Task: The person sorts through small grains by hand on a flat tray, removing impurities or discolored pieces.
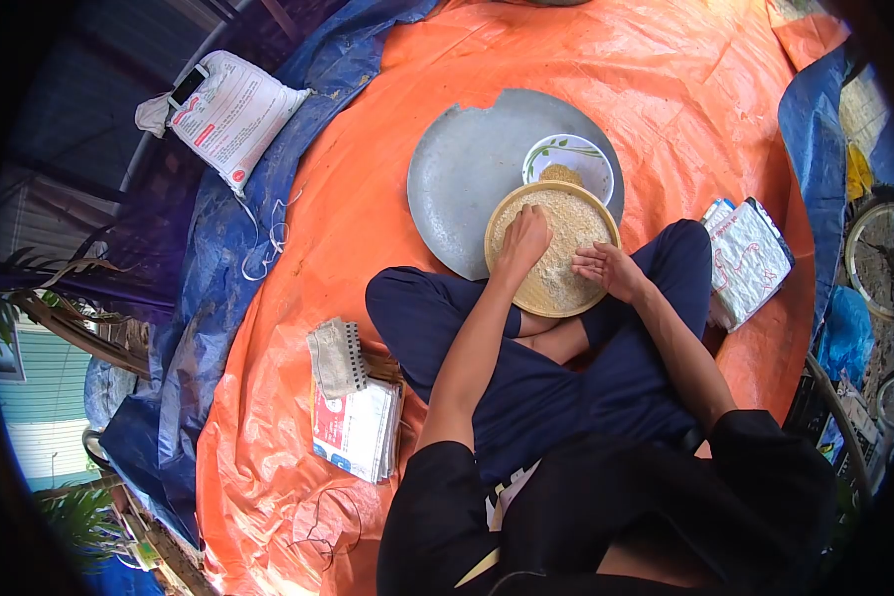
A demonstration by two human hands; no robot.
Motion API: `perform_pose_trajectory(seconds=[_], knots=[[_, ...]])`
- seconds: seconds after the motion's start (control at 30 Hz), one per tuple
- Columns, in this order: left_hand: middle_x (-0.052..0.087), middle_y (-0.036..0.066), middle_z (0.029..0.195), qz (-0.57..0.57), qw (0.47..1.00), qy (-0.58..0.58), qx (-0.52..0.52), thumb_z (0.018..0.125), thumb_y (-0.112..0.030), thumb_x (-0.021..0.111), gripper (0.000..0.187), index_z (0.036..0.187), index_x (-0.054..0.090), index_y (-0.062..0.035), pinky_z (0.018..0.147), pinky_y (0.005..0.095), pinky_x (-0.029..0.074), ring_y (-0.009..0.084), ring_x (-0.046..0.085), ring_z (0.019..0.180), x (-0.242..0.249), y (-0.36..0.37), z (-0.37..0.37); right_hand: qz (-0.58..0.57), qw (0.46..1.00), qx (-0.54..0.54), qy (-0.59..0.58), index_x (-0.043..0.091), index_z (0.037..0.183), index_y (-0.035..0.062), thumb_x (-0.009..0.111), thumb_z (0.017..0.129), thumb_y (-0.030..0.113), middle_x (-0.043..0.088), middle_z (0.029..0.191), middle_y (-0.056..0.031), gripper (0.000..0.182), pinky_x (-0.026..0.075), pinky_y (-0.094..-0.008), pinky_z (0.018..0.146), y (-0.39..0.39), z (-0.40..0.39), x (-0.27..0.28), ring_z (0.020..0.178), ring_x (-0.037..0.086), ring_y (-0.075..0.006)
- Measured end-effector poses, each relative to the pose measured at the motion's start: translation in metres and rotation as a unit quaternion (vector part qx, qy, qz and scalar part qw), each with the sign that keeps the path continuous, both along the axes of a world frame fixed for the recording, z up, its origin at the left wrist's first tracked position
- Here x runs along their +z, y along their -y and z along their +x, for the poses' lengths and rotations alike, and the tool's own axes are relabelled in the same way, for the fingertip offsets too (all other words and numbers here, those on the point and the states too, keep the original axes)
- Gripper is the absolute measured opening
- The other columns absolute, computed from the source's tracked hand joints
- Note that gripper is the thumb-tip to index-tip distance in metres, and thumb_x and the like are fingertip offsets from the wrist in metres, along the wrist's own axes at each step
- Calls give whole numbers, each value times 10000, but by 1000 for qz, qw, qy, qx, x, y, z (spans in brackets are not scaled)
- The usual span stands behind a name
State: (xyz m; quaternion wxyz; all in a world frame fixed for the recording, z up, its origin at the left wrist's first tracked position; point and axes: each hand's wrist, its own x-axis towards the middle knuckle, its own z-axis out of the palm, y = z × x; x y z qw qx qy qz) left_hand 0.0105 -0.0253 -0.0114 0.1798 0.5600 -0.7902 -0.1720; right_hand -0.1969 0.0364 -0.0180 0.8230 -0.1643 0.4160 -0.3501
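A round woven tray full of pale grain rests on my crossed legs in dark blue trousers. My left hand lies flat on the grain at the tray's left side, fingers spread. My right hand hovers over the tray's lower right rim, fingers curled together as if pinching something small; I cannot tell what. Just beyond the tray stands a white bowl with a green pattern and some grain in it. The bowl sits on a large grey metal pan with a chipped rim.
I sit on an orange tarp over a blue one. Folded white sacks lie at my left, another white bag at my right, a printed sack with a phone far left. Clutter and a wheel stand right.
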Motion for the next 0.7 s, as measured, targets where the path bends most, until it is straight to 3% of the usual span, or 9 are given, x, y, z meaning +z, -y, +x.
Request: perform_pose_trajectory(seconds=[0.13,0.23,0.37,0.53,0.7], knots=[[597,263,826,40,997,-60,0,770,-61,566,187,899,556,75,735,446,499,412,609,838,12,-2,-2,5,1000,2,4,494,1176,-82,417,968,299,619,1045,-163,441,493,-308,933,-1,2,1,1022,616,-258],[616,221,791,-12,986,-159,-52,766,-49,557,130,871,587,21,699,443,490,382,619,798,15,-6,-10,4,1000,3,6,494,1174,-79,415,967,293,617,1058,-163,433,492,-311,935,-1,0,0,1041,611,-259],[648,163,810,21,987,-128,-92,766,-51,556,99,849,609,-40,668,433,490,349,630,769,21,-25,-31,4,1000,-4,12,522,1122,-39,408,968,273,620,1015,-127,366,501,-306,902,-2,-2,-6,986,617,-227],[650,154,803,26,985,-140,-96,746,-58,594,101,845,609,-40,662,421,496,330,638,762,23,-35,-44,-5,1000,-17,10,559,1036,31,406,968,255,619,954,-60,279,511,-292,844,-2,-2,-11,884,613,-162],[651,141,801,55,978,-173,-104,731,-101,657,138,841,607,-34,657,396,504,310,643,748,27,-38,-42,-6,1000,-17,14,560,1024,41,396,973,240,622,953,-54,264,511,-292,844,-3,-2,-7,895,611,-154]])
